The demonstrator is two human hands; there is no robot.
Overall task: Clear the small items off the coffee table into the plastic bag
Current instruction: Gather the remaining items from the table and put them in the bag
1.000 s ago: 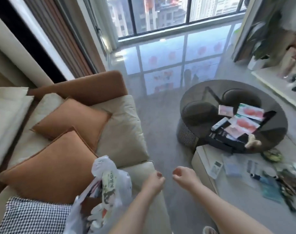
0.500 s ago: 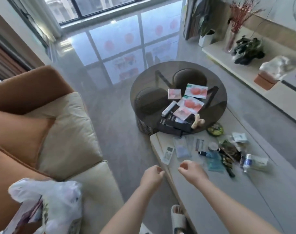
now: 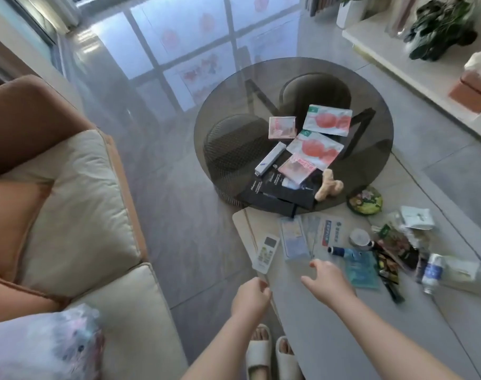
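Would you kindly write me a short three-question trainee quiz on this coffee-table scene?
1. True or false: the right hand already holds an item.
2. Where is the plastic bag? A) on the sofa B) on the round glass table C) on the floor
3. Which item lies nearest the left hand?

Key:
1. False; its fingers are spread above the table, holding nothing.
2. A
3. The white remote control.
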